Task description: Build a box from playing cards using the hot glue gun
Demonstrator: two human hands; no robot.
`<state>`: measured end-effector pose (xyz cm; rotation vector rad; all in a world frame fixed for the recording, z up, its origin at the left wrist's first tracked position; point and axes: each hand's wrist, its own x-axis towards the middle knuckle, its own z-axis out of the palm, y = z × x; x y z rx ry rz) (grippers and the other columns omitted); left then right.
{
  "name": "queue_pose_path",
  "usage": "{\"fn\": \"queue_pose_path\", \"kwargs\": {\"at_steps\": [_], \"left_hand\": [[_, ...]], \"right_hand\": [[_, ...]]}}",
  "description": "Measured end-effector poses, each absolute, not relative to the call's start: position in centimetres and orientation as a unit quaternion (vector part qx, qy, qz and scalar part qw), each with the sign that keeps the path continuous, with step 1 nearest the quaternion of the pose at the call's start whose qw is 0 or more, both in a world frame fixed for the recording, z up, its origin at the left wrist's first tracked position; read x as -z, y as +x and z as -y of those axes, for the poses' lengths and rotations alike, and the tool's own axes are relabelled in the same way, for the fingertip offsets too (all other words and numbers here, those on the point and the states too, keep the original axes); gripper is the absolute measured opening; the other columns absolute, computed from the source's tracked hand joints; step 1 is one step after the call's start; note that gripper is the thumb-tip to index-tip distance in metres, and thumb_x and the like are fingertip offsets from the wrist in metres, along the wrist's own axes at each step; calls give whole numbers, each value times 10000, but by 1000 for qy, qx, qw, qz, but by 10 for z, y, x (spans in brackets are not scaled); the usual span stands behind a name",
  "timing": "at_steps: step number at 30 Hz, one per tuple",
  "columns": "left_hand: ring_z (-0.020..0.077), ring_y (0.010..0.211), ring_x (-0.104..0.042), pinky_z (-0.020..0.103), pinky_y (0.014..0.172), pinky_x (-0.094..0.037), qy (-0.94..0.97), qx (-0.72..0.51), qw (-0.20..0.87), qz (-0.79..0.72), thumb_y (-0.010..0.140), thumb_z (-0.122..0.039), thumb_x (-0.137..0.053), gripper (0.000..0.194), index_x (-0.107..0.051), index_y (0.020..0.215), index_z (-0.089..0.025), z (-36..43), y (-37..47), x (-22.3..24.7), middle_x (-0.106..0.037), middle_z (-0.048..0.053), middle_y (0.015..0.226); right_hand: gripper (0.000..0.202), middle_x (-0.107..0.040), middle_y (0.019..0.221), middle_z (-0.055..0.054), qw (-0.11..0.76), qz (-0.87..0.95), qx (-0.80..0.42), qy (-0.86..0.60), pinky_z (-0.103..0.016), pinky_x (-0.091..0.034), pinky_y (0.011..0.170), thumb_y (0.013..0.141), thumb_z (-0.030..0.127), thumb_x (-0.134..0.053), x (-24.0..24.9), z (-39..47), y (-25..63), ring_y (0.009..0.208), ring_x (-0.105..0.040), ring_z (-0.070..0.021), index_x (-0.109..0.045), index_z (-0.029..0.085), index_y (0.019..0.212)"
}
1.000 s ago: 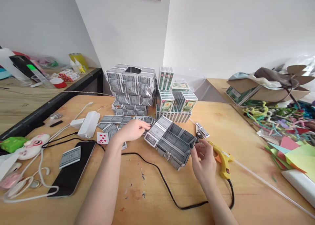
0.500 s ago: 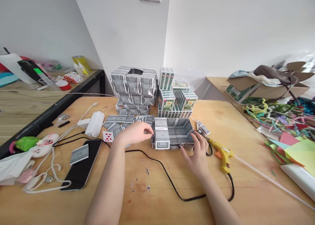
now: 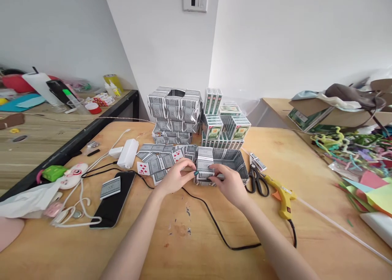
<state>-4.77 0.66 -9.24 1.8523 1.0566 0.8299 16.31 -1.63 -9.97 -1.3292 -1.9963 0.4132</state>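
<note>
An open box covered in grey patterned playing cards (image 3: 234,157) stands at the middle of the table, with a strip of cards (image 3: 205,154) across its left part. My left hand (image 3: 180,175) is at the box's front left corner, thumb and fingers closed near the strip's lower edge. From the right, my right hand (image 3: 226,182) reaches over the front wall, its fingers closed at the strip's front end. What the fingertips pinch is too small to tell. Loose cards (image 3: 154,163) lie left of the box.
Behind stand a stacked card structure (image 3: 174,112) and green card packs (image 3: 226,124). Black scissors (image 3: 257,182) and a yellow glue gun (image 3: 284,198) lie right. A black phone (image 3: 113,210), a white adapter (image 3: 128,153) and cables are left; pipe cleaners (image 3: 346,149) lie far right.
My right hand has moved left from the box's right side to the card strip. My left hand has come down to its front corner. The view has shifted, and the scissors are now uncovered.
</note>
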Motion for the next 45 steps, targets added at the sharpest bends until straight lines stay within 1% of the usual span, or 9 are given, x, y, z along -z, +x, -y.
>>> {"fn": "queue_pose_path", "kwargs": {"at_steps": [4, 9, 15, 20, 23, 26, 29, 33, 45], "left_hand": [[188, 1031, -511, 341, 909, -432, 716, -372, 417, -418, 799, -311, -552, 192, -568, 945, -187, -1, -47, 111, -508, 81, 1054], [202, 1045, -507, 362, 932, -402, 704, -415, 387, -426, 804, -342, -551, 197, -604, 913, -187, 2, -43, 123, -524, 92, 1054], [189, 992, -529, 361, 932, -400, 704, -442, 331, -447, 773, -300, -596, 125, -602, 839, -194, 5, -36, 129, -545, 64, 993], [177, 1001, -534, 344, 910, -437, 725, -453, 298, -425, 801, -266, -561, 249, -576, 1047, -235, 9, -34, 130, -530, 59, 1030], [189, 1076, -499, 355, 939, -422, 785, -416, 224, -402, 832, -255, -521, 224, -622, 1031, -271, 11, -36, 130, -504, 67, 1115], [221, 1142, -462, 391, 961, -411, 817, -401, 165, -381, 780, -298, -601, 251, -626, 1029, -276, 11, -38, 132, -486, 67, 1208], [234, 1150, -467, 425, 963, -411, 821, -415, 132, -369, 749, -283, -640, 263, -620, 1011, -264, 10, -36, 136, -501, 65, 1228], [213, 1138, -492, 402, 944, -439, 796, -455, 160, -366, 770, -202, -612, 222, -612, 990, -228, 7, -31, 144, -503, 81, 1243], [201, 1044, -538, 388, 849, -492, 758, -513, 185, -359, 771, -170, -603, 122, -644, 880, -207, 1, -23, 150, -556, 83, 1167]], "right_hand": [[149, -639, 767, -23, 397, 752, -174, -497, -267, -497, 605, 793, 268, -552, 99, 15, 163, 702, -616, -160, -600, 214, 923], [90, -652, 765, -29, 416, 764, -141, -473, -280, -497, 637, 825, 271, -526, 107, 19, 163, 709, -621, -162, -596, 221, 799], [151, -673, 776, -39, 397, 814, -67, -420, -306, -486, 671, 853, 189, -480, 123, 22, 170, 733, -619, -165, -624, 227, 828], [185, -675, 798, -36, 386, 835, -25, -391, -325, -479, 742, 830, 109, -481, 125, 22, 174, 768, -605, -159, -626, 223, 843], [224, -677, 819, -28, 373, 843, -11, -388, -350, -459, 809, 829, 83, -458, 124, 22, 176, 761, -605, -152, -624, 230, 856], [215, -677, 838, -30, 353, 851, 2, -390, -345, -452, 791, 837, 99, -446, 121, 25, 176, 776, -600, -154, -617, 224, 871], [102, -671, 855, -52, 332, 855, 15, -398, -323, -442, 722, 829, 198, -517, 118, 27, 175, 775, -588, -167, -609, 195, 876], [103, -668, 841, -59, 302, 856, 60, -416, -302, -413, 690, 844, 247, -525, 120, 27, 172, 759, -584, -165, -608, 190, 864], [115, -653, 748, -29, 326, 819, 62, -467, -275, -362, 650, 838, 267, -550, 124, 27, 163, 701, -565, -144, -605, 182, 784]]}}
